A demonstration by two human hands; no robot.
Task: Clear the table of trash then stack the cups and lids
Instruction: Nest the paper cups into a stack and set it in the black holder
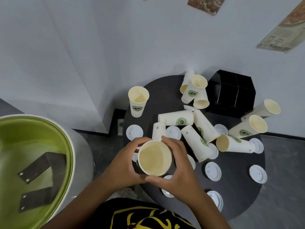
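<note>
Standing in a corner of grey walls, the round dark table carries scattered lids and lying cups. At 9 o'clock, a green-lined bin holds two dark strips. Left hand and right hand both grip the held cup near the table's 7 o'clock edge, upright, mouth up, long axis vertical.

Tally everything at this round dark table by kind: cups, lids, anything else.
White paper cups with green logo: 12
White plastic lids: 12 that I can make out, some partly hidden
Black box: 1
Total: 25
</note>
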